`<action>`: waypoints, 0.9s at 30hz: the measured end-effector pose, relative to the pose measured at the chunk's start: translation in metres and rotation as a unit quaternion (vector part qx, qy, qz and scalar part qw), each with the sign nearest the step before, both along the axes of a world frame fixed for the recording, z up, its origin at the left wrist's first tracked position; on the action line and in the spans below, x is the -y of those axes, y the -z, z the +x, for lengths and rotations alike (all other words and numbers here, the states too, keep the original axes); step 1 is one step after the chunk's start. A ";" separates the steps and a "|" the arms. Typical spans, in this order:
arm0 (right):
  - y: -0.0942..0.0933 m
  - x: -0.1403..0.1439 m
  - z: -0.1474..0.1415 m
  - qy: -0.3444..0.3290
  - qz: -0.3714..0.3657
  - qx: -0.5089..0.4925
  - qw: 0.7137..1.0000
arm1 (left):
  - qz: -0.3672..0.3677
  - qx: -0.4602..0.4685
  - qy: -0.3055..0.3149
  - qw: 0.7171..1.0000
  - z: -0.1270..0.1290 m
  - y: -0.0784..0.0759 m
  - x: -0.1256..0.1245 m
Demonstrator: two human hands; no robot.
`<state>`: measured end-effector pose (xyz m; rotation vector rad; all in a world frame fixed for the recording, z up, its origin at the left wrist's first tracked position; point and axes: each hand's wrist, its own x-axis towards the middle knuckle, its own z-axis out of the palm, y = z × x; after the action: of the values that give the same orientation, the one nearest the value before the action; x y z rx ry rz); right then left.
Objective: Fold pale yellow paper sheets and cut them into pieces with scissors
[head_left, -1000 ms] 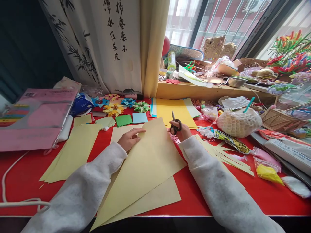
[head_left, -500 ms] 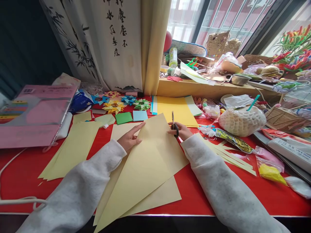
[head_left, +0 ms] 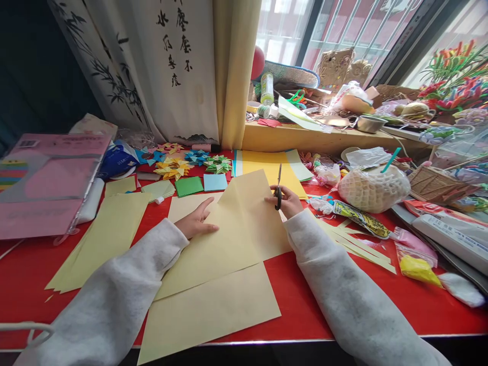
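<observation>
A large cream sheet of paper (head_left: 224, 244) with a crease lies partly unfolded in front of me. Beneath it is another cream sheet (head_left: 213, 315), reaching over the table's front edge. My left hand (head_left: 196, 221) rests at the left side of the upper sheet, thumb and fingers apart. In my right hand (head_left: 286, 202) is a pair of scissors (head_left: 278, 195), blades pointing up and away from me. The fingertips of that hand also touch the sheet's right edge; whether they pinch it I cannot tell.
Cut cream sheets (head_left: 101, 239) lie on the left, paper strips (head_left: 362, 249) on the right. Behind are folded paper stars (head_left: 173, 166), green paper squares (head_left: 189, 186) and yellow paper (head_left: 263, 160). A foam-netted fruit (head_left: 373, 188) with a straw stands at right.
The upper sheet has opened out and turned, its lower corner swinging up from the table's front edge. My left hand has let go of its edge. The scissors are more upright in my right hand.
</observation>
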<state>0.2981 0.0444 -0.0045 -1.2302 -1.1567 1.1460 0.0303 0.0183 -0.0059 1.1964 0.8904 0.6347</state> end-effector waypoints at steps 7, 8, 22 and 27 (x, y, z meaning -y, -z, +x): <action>-0.003 0.002 -0.001 0.069 0.040 0.039 0.996 | -0.085 -0.078 0.030 0.993 -0.015 -0.007 -0.005; -0.006 0.003 0.000 0.078 0.049 0.047 0.995 | -0.086 -0.087 0.006 0.992 -0.017 -0.009 -0.005; -0.032 0.042 -0.026 -0.077 0.015 0.054 0.995 | -0.006 -0.009 -0.139 0.990 -0.037 -0.026 -0.011; -0.021 0.048 -0.028 -0.087 0.087 0.068 0.990 | 0.045 0.007 -0.175 0.983 -0.049 -0.036 -0.013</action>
<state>0.2697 -0.0039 0.0163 -1.1036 -1.4589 1.0760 -0.0183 0.0314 0.0305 1.1223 1.0809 0.9752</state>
